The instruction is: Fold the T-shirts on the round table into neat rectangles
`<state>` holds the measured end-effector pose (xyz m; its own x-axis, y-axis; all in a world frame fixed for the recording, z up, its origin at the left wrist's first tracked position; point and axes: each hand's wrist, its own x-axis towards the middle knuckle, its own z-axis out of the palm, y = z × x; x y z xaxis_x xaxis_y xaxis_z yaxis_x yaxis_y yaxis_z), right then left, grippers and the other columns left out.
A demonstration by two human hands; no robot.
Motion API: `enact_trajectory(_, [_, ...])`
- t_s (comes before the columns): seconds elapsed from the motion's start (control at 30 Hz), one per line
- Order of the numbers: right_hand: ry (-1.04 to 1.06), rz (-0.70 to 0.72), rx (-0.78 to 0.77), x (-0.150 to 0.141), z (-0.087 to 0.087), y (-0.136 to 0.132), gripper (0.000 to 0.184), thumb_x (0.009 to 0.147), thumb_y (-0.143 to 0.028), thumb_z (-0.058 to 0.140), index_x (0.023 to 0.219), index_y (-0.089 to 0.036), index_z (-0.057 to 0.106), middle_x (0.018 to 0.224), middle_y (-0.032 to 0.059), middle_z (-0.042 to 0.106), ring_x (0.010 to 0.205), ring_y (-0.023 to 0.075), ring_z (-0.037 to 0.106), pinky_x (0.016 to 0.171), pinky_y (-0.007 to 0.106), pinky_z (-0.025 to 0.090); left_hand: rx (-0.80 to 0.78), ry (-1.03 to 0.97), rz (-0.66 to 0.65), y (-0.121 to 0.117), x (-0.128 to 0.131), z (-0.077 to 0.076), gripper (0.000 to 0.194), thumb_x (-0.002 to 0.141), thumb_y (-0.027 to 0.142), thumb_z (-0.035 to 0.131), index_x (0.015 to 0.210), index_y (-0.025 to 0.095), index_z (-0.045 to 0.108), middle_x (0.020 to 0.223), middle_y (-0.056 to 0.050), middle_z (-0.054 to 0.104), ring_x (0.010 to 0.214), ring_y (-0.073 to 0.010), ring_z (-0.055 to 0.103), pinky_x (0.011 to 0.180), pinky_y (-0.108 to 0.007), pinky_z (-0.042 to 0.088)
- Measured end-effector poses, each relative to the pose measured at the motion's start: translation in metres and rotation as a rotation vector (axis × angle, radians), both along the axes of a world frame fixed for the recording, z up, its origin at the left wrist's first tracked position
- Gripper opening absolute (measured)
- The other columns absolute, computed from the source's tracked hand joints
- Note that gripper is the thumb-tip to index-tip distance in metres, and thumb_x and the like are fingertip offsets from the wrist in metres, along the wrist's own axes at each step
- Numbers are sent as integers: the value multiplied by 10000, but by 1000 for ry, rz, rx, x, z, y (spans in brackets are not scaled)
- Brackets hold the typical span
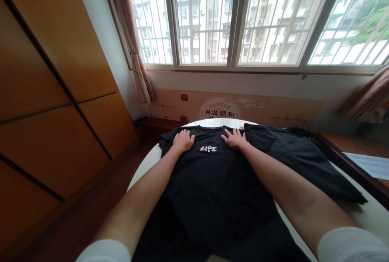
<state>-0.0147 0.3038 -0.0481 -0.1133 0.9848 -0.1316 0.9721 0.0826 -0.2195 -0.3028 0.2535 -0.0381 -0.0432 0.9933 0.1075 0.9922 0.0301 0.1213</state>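
A black T-shirt (212, 189) lies spread out over a round white table (142, 168), its collar end toward the window. Small white lettering (208, 149) shows on its upper part, between my hands. My left hand (183, 140) rests palm down near the shirt's left shoulder, fingers stretched out. Flat on the fabric by the other shoulder is my right hand (234, 138), its fingers spread. Neither hand grips anything. Another dark garment (304, 160) lies to the right, partly beside my right forearm.
Wooden cabinets (60, 71) stand on the left. Beyond the table are a printed cardboard panel (252, 110) and barred windows (206, 22). A brown wooden surface (337, 142) at the right carries a sheet of paper (367, 164). Curtains (138, 59) hang at both sides.
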Motion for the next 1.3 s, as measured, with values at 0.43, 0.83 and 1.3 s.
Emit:
enact_trajectory(0.43, [-107,25,175,-2,21,-23,643,1061,-522,344,1576,-161,476,1617,225,446,1543,378,296,1241,582,45,-2,68,29,-20,-53,-5,654,1054,422,310,1622,106,381,1694,-150,342,1571,-302,320,1280,-450,248])
enact_trajectory(0.83, [-21,-211,155,122,60,-20,584,901,-458,703,1323,-59,645,1289,267,682,1189,380,657,944,423,504,9,82,57,-19,-50,-3,642,1056,429,312,1621,139,401,1682,-120,382,1554,-280,356,1274,-426,261])
enact_trajectory(1.3, [553,-149,267,151,77,-31,575,846,-128,612,1417,-152,544,821,24,674,687,172,641,624,248,506,41,105,51,-14,-53,-8,640,1047,418,314,1606,130,431,1659,-131,421,1535,-285,393,1264,-417,283])
